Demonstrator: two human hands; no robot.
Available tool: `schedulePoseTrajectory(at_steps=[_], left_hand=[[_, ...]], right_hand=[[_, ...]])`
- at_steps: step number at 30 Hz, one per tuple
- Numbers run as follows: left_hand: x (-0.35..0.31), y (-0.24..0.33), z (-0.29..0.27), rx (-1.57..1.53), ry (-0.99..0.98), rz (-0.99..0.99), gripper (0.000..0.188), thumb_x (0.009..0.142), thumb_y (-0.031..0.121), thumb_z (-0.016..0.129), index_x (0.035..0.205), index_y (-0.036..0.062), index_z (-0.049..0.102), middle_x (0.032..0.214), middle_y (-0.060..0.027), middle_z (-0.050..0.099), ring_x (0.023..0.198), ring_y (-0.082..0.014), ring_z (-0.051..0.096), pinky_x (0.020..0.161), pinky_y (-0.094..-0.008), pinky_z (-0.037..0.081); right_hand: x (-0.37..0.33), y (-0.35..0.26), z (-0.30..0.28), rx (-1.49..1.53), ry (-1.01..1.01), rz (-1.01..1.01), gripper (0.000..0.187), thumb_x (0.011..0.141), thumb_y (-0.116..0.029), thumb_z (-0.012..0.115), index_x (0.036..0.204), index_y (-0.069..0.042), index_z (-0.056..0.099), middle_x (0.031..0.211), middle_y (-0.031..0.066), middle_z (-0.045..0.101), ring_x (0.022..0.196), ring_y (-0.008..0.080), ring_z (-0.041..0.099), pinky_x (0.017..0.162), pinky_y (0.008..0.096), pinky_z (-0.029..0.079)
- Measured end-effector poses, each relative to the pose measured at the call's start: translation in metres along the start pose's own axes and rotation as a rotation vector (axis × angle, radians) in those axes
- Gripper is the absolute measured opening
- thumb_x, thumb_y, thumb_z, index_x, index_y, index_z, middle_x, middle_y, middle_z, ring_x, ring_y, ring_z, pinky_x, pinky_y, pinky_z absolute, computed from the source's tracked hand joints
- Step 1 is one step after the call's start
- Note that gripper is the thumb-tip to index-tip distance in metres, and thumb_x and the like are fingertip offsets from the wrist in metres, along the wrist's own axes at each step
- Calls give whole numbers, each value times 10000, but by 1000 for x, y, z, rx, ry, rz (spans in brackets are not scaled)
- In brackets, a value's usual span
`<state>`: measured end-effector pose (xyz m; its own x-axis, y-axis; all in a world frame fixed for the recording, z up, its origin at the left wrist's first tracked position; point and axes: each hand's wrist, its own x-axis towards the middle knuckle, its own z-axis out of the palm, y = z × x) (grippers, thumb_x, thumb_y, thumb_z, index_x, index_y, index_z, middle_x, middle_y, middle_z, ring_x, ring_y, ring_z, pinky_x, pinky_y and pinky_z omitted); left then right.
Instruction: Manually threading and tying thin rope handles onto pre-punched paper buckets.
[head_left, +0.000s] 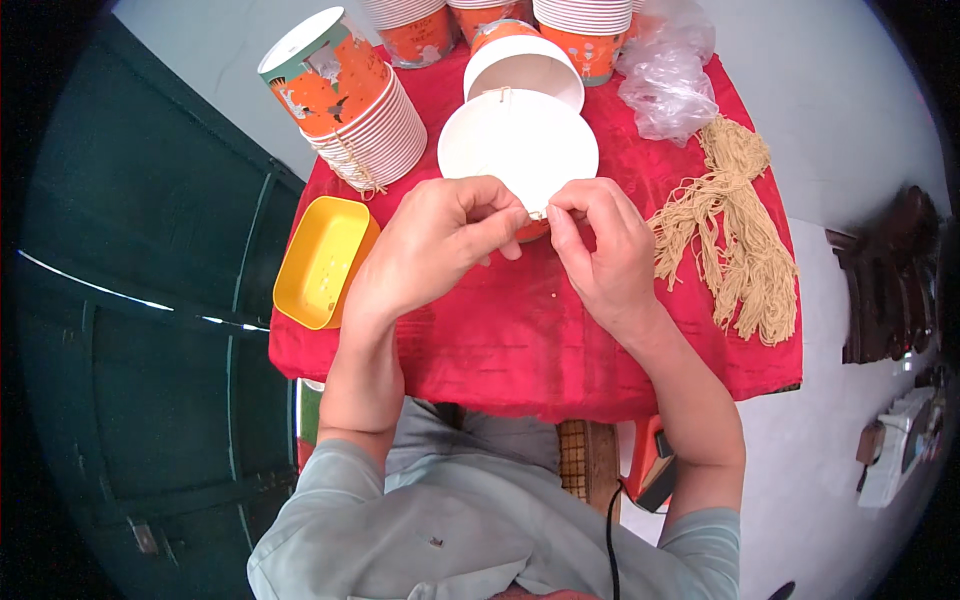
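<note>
A round paper bucket (pixel 518 145), white inside with a sliver of orange outer wall at the near side, stands on the red cloth in front of me. A short bit of tan string (pixel 504 95) shows at its far rim. At the near rim my left hand (pixel 430 240) is closed in a pinch of thumb and forefinger. My right hand (pixel 610 250) pinches just to the right of it. Between the fingertips a small piece of string (pixel 537 214) shows at the rim; most of it is hidden by the fingers.
A leaning stack of orange paper buckets (pixel 370 130) with string hanging from it stands at the left, behind a yellow tub (pixel 325 265). More bucket stacks (pixel 580 45) line the back. Clear plastic bag (pixel 670 75) and a tan string bundle (pixel 740 230) lie at the right.
</note>
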<state>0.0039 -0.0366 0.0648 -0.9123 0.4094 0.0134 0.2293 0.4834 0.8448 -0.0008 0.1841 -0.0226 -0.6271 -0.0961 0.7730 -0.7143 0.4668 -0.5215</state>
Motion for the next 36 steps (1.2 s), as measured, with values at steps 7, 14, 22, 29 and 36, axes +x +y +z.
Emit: schedulePoseTrajectory(at_steps=[7,14,22,29,36], left_hand=[[10,0,2,-162,19,-64,223,1132,233,694,1141,40,808,894,-11,809,761,-40,687,655,-215,517],[12,-7,4,-210,0,-32,198,1124,213,710,1161,51,817,877,8,796,744,-39,679,648,-210,515],[14,-12,5,-243,-79,14,200,1111,207,737,1204,44,806,838,26,748,768,-40,672,662,-218,508],[17,-13,12,-212,-47,37,181,1105,198,746,1181,44,806,847,28,733,775,-42,670,654,-222,496],[19,-15,15,-165,38,19,191,1110,223,728,1119,46,800,833,21,731,745,-49,669,650,-221,516]], right_hand=[[-1,-4,1,14,9,-27,169,963,-51,831,1079,-69,710,1036,85,753,891,291,773,746,415,624],[-1,1,0,-45,16,-148,223,935,-69,870,1123,-92,754,1063,53,770,858,259,797,700,383,632],[-1,1,-2,-19,14,-73,221,946,-50,863,1138,-97,766,1024,68,792,822,257,796,690,376,632],[-3,-1,-4,71,-1,84,167,997,-54,827,1147,-76,757,991,79,798,803,232,799,675,352,625],[-1,-6,-7,66,-49,214,203,1020,-82,808,1217,-57,767,1015,88,815,760,188,796,645,334,618]])
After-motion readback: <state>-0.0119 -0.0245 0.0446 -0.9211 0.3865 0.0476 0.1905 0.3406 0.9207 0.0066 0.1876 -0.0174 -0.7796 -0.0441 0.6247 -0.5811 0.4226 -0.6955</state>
